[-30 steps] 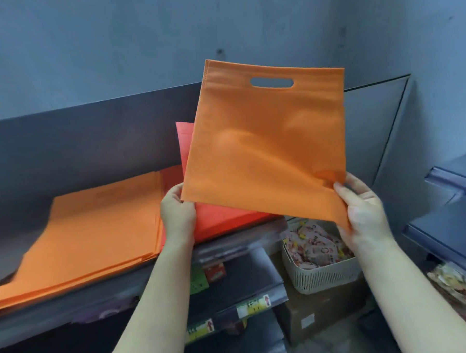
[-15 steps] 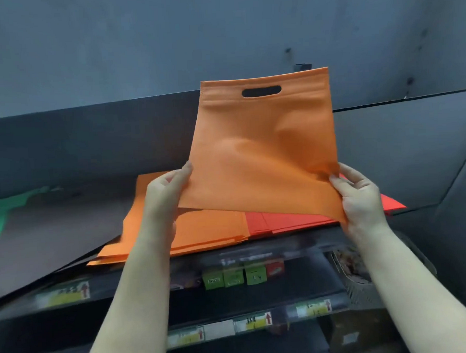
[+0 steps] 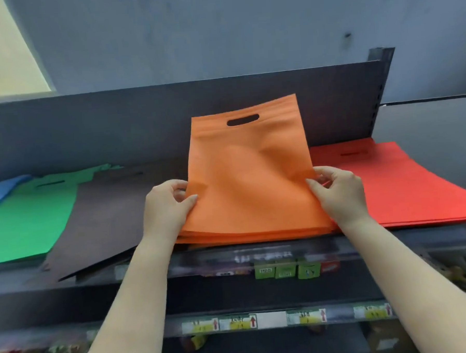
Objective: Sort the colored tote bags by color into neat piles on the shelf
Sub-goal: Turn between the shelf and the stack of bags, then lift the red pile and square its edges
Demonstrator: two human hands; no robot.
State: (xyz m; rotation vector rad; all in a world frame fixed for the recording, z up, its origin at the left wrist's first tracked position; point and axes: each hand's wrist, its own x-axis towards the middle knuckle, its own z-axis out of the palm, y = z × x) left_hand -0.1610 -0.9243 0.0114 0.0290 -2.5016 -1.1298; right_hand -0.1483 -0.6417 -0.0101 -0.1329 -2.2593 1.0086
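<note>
On the top shelf, between your two hands, lies the orange tote bag. Its near part rests on the orange pile, while its far end with the cut-out handle is lifted and leans toward the dark back panel of the shelf. Your left hand pinches the left edge of the bag, the thumb on top and the fingers curled under the cloth. Your right hand pinches the right edge in the same way, with the thumb lying on the orange surface.

Just beside the orange pile on the right you have the red pile, which spreads to the right end of the shelf. On the left side the dark brown pile touches the orange one, and one of its corners hangs over the front of the shelf. Further left comes the green pile, and after it a blue pile, of which only a small part is visible.

Under the top shelf, a lower shelf rail carries yellow price labels, and some green boxes stand above it.
</note>
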